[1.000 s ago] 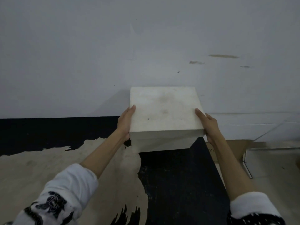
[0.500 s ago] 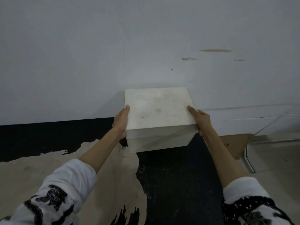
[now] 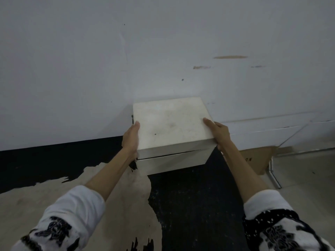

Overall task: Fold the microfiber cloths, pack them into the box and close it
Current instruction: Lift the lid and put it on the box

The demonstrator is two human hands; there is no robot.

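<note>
A white square box (image 3: 172, 127) sits against the wall with its lid on; a thin dark gap shows between lid and base along the front. My left hand (image 3: 130, 138) grips the lid's left side, thumb on top. My right hand (image 3: 219, 134) grips the lid's right side, thumb on top as well. A scrap of dark material pokes out at the box's lower left corner (image 3: 133, 165). No cloths are visible outside the box.
The box rests on a black surface (image 3: 190, 205) with a worn beige patch (image 3: 72, 187) at the left. A white wall (image 3: 145, 51) rises right behind it. A flattened brown cardboard piece (image 3: 255, 158) and a white tray edge (image 3: 273, 176) lie at the right.
Both hands have pressed the lid lower onto the base, and the box sits a little closer to the wall. The view has shifted slightly.
</note>
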